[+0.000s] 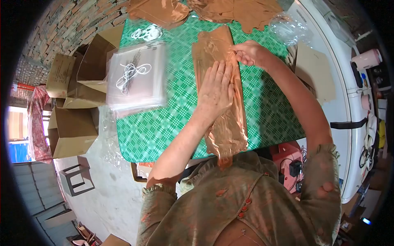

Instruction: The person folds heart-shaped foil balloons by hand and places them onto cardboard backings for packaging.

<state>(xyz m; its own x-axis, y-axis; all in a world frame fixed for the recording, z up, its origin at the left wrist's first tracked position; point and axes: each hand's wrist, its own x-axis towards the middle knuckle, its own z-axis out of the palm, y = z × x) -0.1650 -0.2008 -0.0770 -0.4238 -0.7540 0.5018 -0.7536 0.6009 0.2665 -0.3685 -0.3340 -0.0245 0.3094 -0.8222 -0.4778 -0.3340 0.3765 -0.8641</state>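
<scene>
A long, shiny copper-coloured foil sheet lies folded on the green checked tablecloth, its near end hanging over the table edge against my clothes. My left hand rests flat on the middle of the foil, fingers stretched out and close to the upper part. At the foil's right edge, my right hand is closed, with thumb and fingers pinching that edge. More copper foil pieces are spread along the far side of the table.
To the left sits a stack of clear plastic bags with a bundle of white cord on top. Another white cord coil lies behind it. Open cardboard boxes stand left of the table. Crumpled clear plastic lies at the far right.
</scene>
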